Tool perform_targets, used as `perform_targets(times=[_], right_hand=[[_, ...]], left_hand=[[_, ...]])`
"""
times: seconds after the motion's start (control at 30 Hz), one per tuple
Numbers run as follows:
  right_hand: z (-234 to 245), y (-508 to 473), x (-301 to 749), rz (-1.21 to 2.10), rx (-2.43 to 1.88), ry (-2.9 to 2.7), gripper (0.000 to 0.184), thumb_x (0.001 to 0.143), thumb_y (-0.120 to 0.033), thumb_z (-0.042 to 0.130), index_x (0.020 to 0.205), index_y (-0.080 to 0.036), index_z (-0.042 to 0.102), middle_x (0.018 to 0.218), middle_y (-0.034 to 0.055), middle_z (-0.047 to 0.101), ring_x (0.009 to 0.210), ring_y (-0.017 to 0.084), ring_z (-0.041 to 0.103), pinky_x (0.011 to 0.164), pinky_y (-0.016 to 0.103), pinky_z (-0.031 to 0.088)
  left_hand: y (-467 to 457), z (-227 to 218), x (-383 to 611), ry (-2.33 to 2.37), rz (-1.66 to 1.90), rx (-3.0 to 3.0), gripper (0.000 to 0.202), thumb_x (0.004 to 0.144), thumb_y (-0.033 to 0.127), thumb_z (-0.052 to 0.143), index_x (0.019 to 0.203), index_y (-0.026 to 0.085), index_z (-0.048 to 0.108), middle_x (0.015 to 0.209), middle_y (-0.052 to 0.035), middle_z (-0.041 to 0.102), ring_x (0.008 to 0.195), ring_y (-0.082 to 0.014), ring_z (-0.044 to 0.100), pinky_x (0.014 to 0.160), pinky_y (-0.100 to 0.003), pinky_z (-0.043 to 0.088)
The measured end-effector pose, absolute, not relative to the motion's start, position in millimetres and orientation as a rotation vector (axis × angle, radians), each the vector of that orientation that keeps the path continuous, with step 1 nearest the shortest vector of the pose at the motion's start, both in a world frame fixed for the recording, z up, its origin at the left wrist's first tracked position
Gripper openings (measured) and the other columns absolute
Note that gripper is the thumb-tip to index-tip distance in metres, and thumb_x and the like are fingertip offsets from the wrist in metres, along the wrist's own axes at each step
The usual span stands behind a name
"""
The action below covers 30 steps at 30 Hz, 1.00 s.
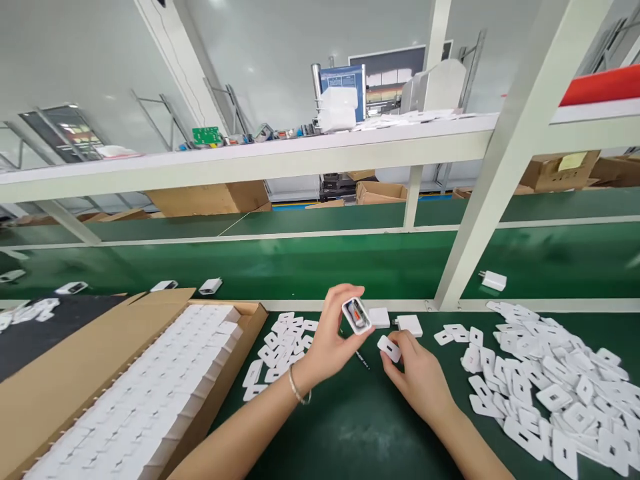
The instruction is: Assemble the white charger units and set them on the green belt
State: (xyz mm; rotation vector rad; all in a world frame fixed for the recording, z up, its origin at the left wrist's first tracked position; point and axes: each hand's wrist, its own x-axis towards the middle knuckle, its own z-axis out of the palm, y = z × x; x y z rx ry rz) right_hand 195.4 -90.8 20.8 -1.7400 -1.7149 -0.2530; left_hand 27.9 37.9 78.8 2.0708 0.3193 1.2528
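My left hand (333, 340) is closed around a white charger body (357, 315), its open end turned up so the orange and metal insides show. My right hand (417, 373) pinches a small white cover plate (389, 348) just below and to the right of the charger body. Both hands hover over the green table mat (360, 420). A thin bracelet sits on my left wrist.
An open cardboard box (150, 393) packed with white chargers lies at the left. A small heap of white plates (283, 343) lies by my left hand, and a large heap (550, 380) at the right. Two white chargers (400, 323) rest behind my hands. A white frame post (480, 220) rises beyond.
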Motion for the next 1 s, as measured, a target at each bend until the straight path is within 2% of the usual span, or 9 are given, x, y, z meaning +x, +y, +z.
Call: perform_targets(times=[0.17,0.23,0.37,0.47,0.53,0.7,0.8,0.9,1.0], right_hand=[[19,-91,189,-0.209,-1.701,-1.695,0.006,0.102,-0.027,0.053,0.106,-0.024,0.052,0.090,0.0019,0.068,0.060,0.017,0.063,0.055,0.029,0.045],[19,-91,186,-0.169,-1.678,-1.669,0.006,0.101,-0.027,0.054,0.107,-0.024,0.053,0.091,0.0017,0.068,0.060,0.016,0.061,0.055,0.029,0.045],[22,-93,180,-0.053,-1.622,-1.547,0.009,0.101,-0.030,0.057,0.109,-0.025,0.057,0.082,-0.0012,0.062,0.056,0.015,0.054,0.053,0.027,0.044],[26,-96,174,0.085,-1.555,-1.499,0.009,0.100,-0.031,0.057,0.108,-0.026,0.059,0.075,-0.0035,0.056,0.054,0.014,0.050,0.050,0.026,0.044],[28,-97,169,0.174,-1.534,-1.507,0.008,0.099,-0.030,0.059,0.105,-0.025,0.060,0.075,-0.0038,0.056,0.054,0.013,0.050,0.050,0.025,0.044],[26,-97,158,0.267,-1.625,-1.586,0.006,0.094,-0.028,0.063,0.090,-0.025,0.061,0.074,-0.0036,0.058,0.056,0.012,0.052,0.050,0.024,0.042],[22,-97,158,0.249,-1.651,-1.589,0.008,0.097,-0.030,0.062,0.091,-0.024,0.062,0.076,-0.0026,0.059,0.056,0.013,0.053,0.050,0.025,0.042],[21,-97,161,0.192,-1.575,-1.632,0.008,0.102,-0.031,0.058,0.101,-0.025,0.064,0.080,-0.0005,0.060,0.061,0.014,0.056,0.053,0.026,0.046],[23,-97,163,0.149,-1.496,-1.675,0.010,0.103,-0.028,0.057,0.108,-0.026,0.066,0.084,0.0013,0.059,0.064,0.015,0.058,0.055,0.028,0.049]], left_hand=[[2,72,-11,0.310,1.272,2.030,0.051,0.094,0.025,0.073,0.140,0.030,0.051,0.138,-0.0114,0.055,0.133,-0.0288,0.054,0.110,-0.047,0.048],[-4,62,-16,0.356,1.277,2.020,0.047,0.095,0.032,0.072,0.137,0.029,0.052,0.133,-0.0112,0.058,0.131,-0.0299,0.055,0.108,-0.047,0.048],[-7,30,-13,0.665,1.175,2.023,0.043,0.089,0.054,0.073,0.117,0.023,0.062,0.106,-0.0084,0.064,0.104,-0.0290,0.062,0.089,-0.042,0.053],[-11,9,-5,0.860,0.871,1.921,0.045,0.085,0.047,0.077,0.118,0.022,0.059,0.099,-0.0053,0.067,0.084,-0.0227,0.063,0.074,-0.034,0.052],[-15,3,1,0.880,0.698,1.851,0.043,0.084,0.038,0.076,0.120,0.022,0.058,0.098,-0.0030,0.069,0.080,-0.0198,0.063,0.070,-0.030,0.050],[-28,4,7,0.927,0.604,1.832,0.033,0.082,0.022,0.071,0.113,0.024,0.061,0.098,0.0000,0.068,0.082,-0.0182,0.063,0.069,-0.028,0.048],[-33,1,9,0.910,0.634,1.778,0.035,0.084,0.019,0.067,0.118,0.024,0.058,0.100,-0.0007,0.065,0.075,-0.0160,0.062,0.067,-0.029,0.051],[-36,-3,11,0.723,0.745,1.753,0.042,0.087,0.014,0.062,0.127,0.025,0.055,0.118,-0.0056,0.061,0.095,-0.0193,0.067,0.082,-0.034,0.058],[-37,-3,10,0.574,0.812,1.700,0.051,0.090,0.010,0.058,0.136,0.027,0.050,0.133,-0.0098,0.053,0.116,-0.0233,0.064,0.098,-0.040,0.059]])
